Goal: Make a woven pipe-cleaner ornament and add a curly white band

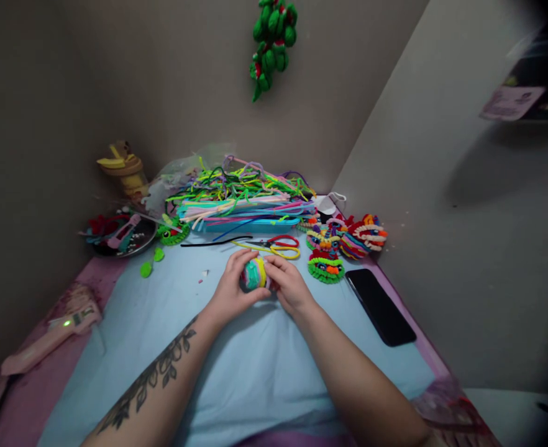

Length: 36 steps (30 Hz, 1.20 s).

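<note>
Between my two hands is a small rounded piece of striped pipe-cleaner craft [254,274], with teal, yellow, pink and white bands. My left hand [234,282] curls around its left side, thumb below and fingers over the top. On the other side my right hand [290,284] pinches its right edge with bent fingers. Parts of the piece are hidden by the fingers. Just beyond my hands lie scissors [283,245] with red and yellow handles. A black pipe cleaner [215,241] rests to their left.
A blue tray [255,226] heaped with colourful pipe cleaners [250,186] stands at the back. Several fuzzy figures [326,267] sit at right, near a black phone [381,307]. At left are a pink glue gun [59,335] with a green light and a metal bowl [146,239].
</note>
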Motion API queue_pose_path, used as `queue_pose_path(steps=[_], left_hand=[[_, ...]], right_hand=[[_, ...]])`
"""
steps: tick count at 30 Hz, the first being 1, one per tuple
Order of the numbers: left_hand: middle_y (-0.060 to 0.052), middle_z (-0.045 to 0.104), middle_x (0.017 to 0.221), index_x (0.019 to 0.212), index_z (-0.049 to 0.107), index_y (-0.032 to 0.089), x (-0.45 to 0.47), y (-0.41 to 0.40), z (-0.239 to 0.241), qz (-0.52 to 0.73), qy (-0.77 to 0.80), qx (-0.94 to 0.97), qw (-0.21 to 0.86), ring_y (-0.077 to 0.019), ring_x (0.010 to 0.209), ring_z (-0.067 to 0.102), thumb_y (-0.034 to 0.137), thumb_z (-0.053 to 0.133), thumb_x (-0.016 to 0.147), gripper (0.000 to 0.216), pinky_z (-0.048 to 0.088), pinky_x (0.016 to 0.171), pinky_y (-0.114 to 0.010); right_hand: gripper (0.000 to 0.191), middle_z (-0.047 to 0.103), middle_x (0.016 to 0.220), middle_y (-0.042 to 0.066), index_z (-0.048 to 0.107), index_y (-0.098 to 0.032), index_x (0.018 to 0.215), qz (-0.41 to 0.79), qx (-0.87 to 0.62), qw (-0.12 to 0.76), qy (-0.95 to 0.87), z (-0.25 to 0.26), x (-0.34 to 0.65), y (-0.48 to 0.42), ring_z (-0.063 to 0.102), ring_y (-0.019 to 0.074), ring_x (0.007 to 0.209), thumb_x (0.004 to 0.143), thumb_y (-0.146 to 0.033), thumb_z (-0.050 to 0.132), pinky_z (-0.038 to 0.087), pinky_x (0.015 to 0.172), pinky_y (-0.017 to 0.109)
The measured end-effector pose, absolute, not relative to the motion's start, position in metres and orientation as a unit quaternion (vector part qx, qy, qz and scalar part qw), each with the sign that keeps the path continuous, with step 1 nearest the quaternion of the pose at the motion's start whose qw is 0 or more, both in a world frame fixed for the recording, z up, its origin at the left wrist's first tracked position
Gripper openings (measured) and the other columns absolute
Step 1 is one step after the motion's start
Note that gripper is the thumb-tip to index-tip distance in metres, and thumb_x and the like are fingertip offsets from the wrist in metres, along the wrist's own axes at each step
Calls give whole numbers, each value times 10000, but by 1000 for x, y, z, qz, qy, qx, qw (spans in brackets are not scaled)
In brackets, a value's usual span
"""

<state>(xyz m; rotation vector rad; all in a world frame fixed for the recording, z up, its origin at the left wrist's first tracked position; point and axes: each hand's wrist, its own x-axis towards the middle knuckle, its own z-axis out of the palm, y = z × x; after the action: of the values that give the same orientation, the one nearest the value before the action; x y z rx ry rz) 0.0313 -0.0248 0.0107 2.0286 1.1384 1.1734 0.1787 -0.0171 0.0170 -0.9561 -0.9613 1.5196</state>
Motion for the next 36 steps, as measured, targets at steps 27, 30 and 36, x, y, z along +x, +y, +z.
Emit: queue_pose_path(steps=[27,30,36], left_hand=[[-94,655,1095,1193,588,208,28,-27,22,428,285,358,779,-232,929,628,316,765,682,551,495,794,-321],[-106,666,1084,1180,604,201,27,-27,20,416,262,347,799,-236,903,640,342,742,708,512,507,790,-339],[-105,667,1076,1179,611,180,29,-27,20,398,268,353,804,-204,887,632,315,778,669,553,505,782,-295]], right_hand=[[149,579,862,33,706,-225,892,315,-454,577,-602,19,177,-27,565,149,748,792,-181,603,466,657,273],[147,561,841,27,702,-221,884,296,-468,568,-608,19,176,-27,548,143,721,790,-174,599,465,654,273],[74,472,899,25,642,-199,774,274,-501,546,-613,16,174,-24,521,155,775,716,-157,623,474,728,300]])
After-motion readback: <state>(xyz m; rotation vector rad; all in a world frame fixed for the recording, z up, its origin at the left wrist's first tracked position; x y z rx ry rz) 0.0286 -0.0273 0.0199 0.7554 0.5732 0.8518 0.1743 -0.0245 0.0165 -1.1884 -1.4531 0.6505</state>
